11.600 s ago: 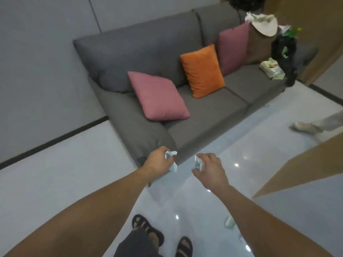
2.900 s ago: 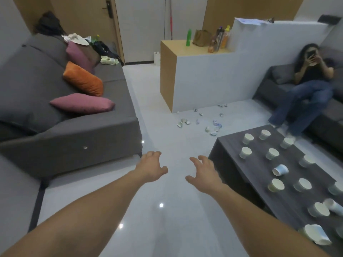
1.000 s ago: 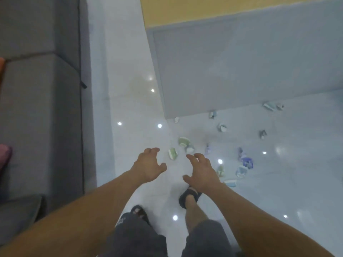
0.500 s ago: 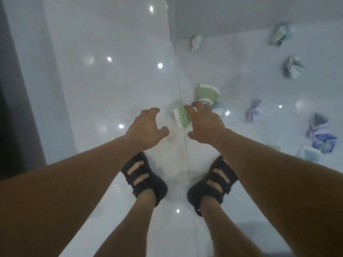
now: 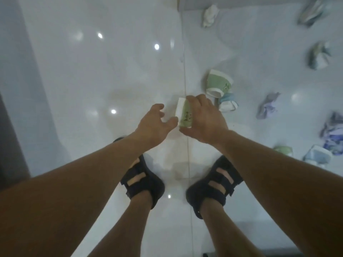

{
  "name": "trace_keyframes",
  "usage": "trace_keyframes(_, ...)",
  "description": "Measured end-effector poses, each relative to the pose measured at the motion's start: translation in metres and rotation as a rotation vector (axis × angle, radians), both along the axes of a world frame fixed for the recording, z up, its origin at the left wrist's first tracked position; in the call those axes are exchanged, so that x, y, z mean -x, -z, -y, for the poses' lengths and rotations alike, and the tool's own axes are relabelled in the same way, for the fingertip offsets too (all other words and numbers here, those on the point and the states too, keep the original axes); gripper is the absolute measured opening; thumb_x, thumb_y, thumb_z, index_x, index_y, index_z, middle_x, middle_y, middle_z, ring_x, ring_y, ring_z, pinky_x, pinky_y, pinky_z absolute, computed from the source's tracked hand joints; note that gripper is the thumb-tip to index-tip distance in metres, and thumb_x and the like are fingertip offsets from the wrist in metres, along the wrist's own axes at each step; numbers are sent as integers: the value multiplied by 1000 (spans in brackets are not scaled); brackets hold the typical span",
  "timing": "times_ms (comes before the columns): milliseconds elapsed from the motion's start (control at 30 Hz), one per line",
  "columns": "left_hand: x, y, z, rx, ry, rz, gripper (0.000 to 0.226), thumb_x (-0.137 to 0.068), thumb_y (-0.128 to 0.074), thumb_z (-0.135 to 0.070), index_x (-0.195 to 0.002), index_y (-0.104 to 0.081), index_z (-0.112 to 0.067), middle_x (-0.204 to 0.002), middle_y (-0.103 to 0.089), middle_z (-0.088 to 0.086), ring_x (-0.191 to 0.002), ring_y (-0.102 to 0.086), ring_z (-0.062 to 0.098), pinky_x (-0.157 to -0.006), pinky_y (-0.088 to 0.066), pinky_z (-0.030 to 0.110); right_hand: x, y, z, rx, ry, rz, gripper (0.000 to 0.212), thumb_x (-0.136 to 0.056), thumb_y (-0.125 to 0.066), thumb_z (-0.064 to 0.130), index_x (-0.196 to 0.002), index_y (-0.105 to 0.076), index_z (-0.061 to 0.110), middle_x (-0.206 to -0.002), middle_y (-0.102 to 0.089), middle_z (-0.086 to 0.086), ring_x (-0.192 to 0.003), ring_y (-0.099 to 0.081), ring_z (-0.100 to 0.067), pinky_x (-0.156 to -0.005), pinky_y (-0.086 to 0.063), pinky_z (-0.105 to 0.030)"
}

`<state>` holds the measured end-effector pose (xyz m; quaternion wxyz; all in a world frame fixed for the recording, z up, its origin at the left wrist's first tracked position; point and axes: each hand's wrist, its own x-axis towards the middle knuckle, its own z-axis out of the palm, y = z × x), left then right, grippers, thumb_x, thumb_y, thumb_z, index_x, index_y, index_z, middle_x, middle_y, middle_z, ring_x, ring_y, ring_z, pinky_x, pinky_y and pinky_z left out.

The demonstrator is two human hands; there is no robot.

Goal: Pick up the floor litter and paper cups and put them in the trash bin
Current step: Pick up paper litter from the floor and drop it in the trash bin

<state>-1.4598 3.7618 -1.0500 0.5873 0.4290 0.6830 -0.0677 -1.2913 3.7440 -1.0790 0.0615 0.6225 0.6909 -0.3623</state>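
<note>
A green and white paper cup (image 5: 183, 115) lies on its side on the white tile floor, and my right hand (image 5: 204, 119) curls over it with fingers and thumb around it. My left hand (image 5: 155, 123) hovers just left of the cup with spread, relaxed fingers and holds nothing. A second green cup (image 5: 218, 84) lies farther away, with a crushed blue and white cup (image 5: 228, 104) beside it. Crumpled paper litter (image 5: 267, 108) is scattered to the right. No trash bin is in view.
More crumpled scraps lie at the top (image 5: 209, 15), the upper right (image 5: 318, 56) and the right edge (image 5: 332, 134), with flattened cups (image 5: 318, 157) near my right foot. My sandalled feet (image 5: 143, 180) stand below my hands. A dark sofa base (image 5: 11, 127) borders the left.
I have bent lower toward the floor. My right hand has come down onto the green cup and closed around it; my left hand has moved in beside it.
</note>
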Motion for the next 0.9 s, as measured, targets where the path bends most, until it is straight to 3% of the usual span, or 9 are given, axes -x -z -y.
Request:
trace_keyframes(100,-17,-26,-15,-2,-3,85,46,-90,-61,-36,-130,-47,-18,-113,-59,-3,-101,-59,20,-79,-48,30,3,-35,2,-51,35,-132,95,-65,-86,41,-139,-43,1,-123,-51,-16,-108,-53,-31,-84,-49,-39)
trace_keyframes(200,-27,-44,-27,-43,38,98,22,-91,-59,-28,-109,-57,-16,-99,-64,1,-93,-62,23,-82,-52,40,-4,-55,-3,-54,57,-179,103,-63,-87,43,-143,-39,1,-128,-50,-16,-113,-51,-31,-87,-47,-37)
trace_keyframes(300,-29,-45,-31,-65,16,75,26,-93,-57,-26,-117,-54,-14,-106,-62,5,-95,-61,24,-85,-53,46,-26,-53,-14,43,30,-154,116,-63,-85,51,-153,-21,13,-144,-37,-10,-128,-39,-27,-103,-37,-38)
trace_keyframes(367,-25,-37,-30,-73,16,41,30,-93,-57,-25,-119,-51,-12,-108,-60,7,-96,-59,26,-84,-53,47,-47,-38,-27,13,20,-33,112,-67,-83,50,-153,-18,19,-150,-31,-9,-134,-32,-29,-108,-33,-43)
trace_keyframes(533,-5,7,-21,-107,39,-69,30,-92,-57,-24,-119,-51,-13,-102,-60,5,-88,-57,22,-65,-48,28,-79,18,-72,44,63,267,103,-70,-80,45,-151,-19,30,-152,-20,-8,-133,-27,-34,-100,-39,-49)
trace_keyframes(733,11,35,-18,-124,35,-90,31,-92,-57,-25,-121,-50,-16,-101,-57,0,-88,-55,20,-66,-44,27,-68,53,-73,5,49,269,73,-75,-74,31,-139,-39,24,-131,-38,-12,-117,-38,-36,-83,-47,-45)
trace_keyframes(900,18,-5,-42,-153,48,-112,27,-92,-55,-24,-118,-51,-16,-102,-57,1,-87,-53,21,-63,-38,26,-41,-1,-67,-63,-1,198,74,-74,-72,34,-139,-40,23,-125,-46,-10,-109,-45,-34,-79,-47,-41)
